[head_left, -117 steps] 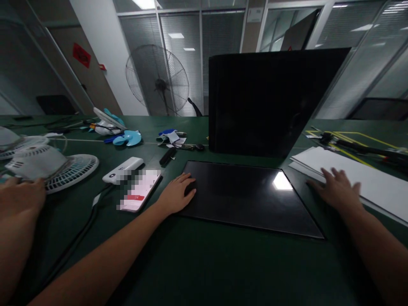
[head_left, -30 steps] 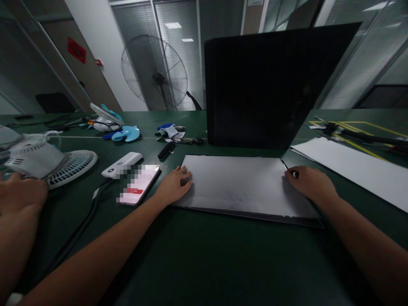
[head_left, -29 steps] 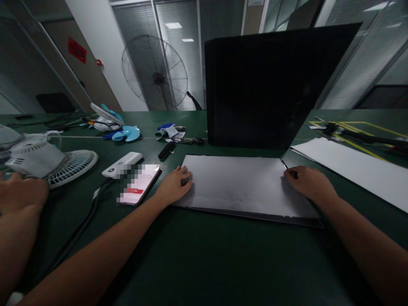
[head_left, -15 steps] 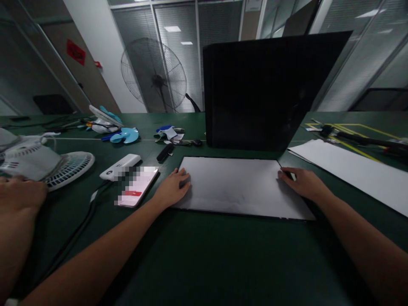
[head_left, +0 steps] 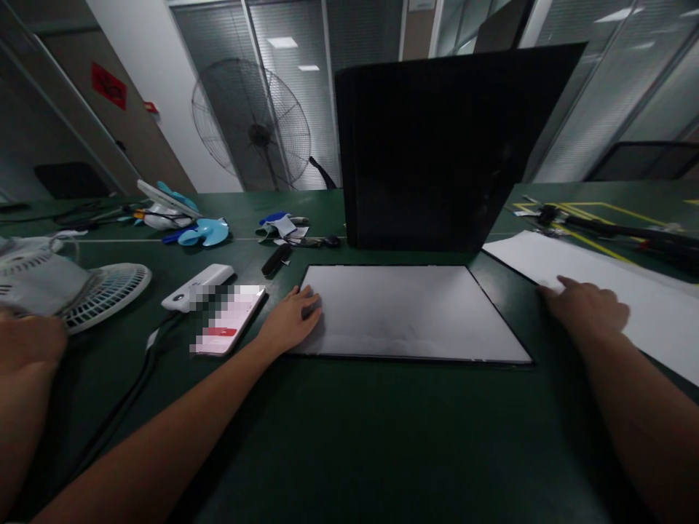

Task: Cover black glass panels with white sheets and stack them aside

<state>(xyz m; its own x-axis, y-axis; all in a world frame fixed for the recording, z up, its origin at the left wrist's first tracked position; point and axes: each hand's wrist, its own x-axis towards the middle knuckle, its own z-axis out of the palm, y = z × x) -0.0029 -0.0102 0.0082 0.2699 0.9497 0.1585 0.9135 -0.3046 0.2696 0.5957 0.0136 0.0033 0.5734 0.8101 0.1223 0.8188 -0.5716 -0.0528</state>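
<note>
Head view, with the pale panel as the clock's centre: far off at 9 o'clock, a co-worker's hand [head_left: 33, 338] lies near a white fan grille [head_left: 117, 292], its hold hard to make out. Closer in on the 9 o'clock line come a white power bank [head_left: 199, 287] and, just beside it, a phone [head_left: 232, 320]. Next, the person's left hand [head_left: 292, 320] rests on the panel's 9 o'clock edge, thumb and fingers apart, pressing rather than gripping. The panel [head_left: 404, 309] lies flat on the green table [head_left: 382, 437], its greyish-white face up inside a thin dark rim. It looks thin, stiff and fairly light, probably brittle, with a face that may mark or slide under a fingertip; the rims at 3 and 9 o'clock seem the safest holds. At 12 to 1 o'clock stands a large dark screen [head_left: 442, 153]. At 3 o'clock, the right hand [head_left: 590, 309] is over white sheets [head_left: 655, 309], thumb near their edge; whether it pinches one cannot be told. They look light, bendy and perhaps slippery, best taken at opposite edges.
</note>
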